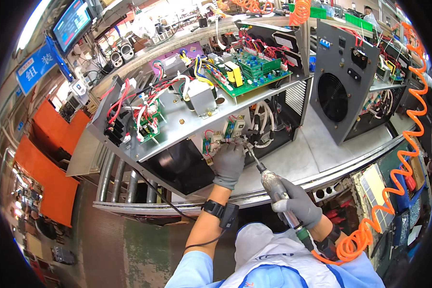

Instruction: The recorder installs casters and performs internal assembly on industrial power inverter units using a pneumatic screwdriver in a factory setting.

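My right hand [300, 204], in a grey glove, grips a pneumatic screwdriver [276, 189] with a worn metal body. Its long bit slants up and left into the lower bay of an open machine chassis [170, 132]. Close to the bit's end, my gloved left hand [229, 165] reaches into the bay with its fingers drawn together by the small green circuit boards [233, 127]. What those fingertips hold, if anything, is hidden. White cables [264, 126] loop just right of the bit. A large green circuit board [254, 72] and a metal-cased transformer [200, 98] sit on the chassis's upper shelf.
An orange coiled air hose [416, 120] hangs at the right and runs to the screwdriver's rear. A second grey chassis with a round fan grille [332, 97] stands to the right. Metal rollers [117, 177] lie at the left, with orange panels [48, 180] beyond. A screen [72, 25] hangs upper left.
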### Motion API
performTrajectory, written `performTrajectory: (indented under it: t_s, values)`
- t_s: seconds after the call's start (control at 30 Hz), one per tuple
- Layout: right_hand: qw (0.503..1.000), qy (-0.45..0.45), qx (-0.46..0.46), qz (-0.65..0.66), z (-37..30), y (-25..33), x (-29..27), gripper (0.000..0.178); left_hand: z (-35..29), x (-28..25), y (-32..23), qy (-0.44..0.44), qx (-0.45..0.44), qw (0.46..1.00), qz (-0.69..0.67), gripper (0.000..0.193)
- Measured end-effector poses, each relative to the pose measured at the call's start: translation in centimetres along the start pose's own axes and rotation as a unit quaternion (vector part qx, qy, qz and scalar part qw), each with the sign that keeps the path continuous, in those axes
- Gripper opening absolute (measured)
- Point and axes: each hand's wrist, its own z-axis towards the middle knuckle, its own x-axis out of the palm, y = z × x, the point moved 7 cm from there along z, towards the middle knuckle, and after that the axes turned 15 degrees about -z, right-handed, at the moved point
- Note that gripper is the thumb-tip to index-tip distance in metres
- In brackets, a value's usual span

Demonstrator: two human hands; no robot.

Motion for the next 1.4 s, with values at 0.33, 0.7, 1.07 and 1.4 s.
performTrajectory:
  t_s: [0.33, 0.7, 1.07, 1.4]
  values:
    - [0.984, -0.074, -0.116, -0.115, 0.8, 0.0, -0.6, 0.082, 0.6, -3.0, 1.4, 0.059, -0.064, 0.981, -0.174, 0.021]
    - [0.991, -0.034, -0.098, -0.086, 1.0, -1.4, -1.2, 0.086, 6.6, -3.8, -0.4, 0.227, -0.045, 0.947, -0.222, 0.02]
    - [0.985, -0.02, -0.112, -0.129, 0.9, -2.0, -1.1, 0.091, 4.2, 1.4, 5.3, 0.223, -0.299, 0.883, -0.286, 0.016]
    - [0.984, -0.022, -0.121, -0.127, 1.0, -1.6, -0.3, 0.089, 3.4, 2.1, 4.7, 0.264, -0.417, 0.809, -0.319, 0.018]
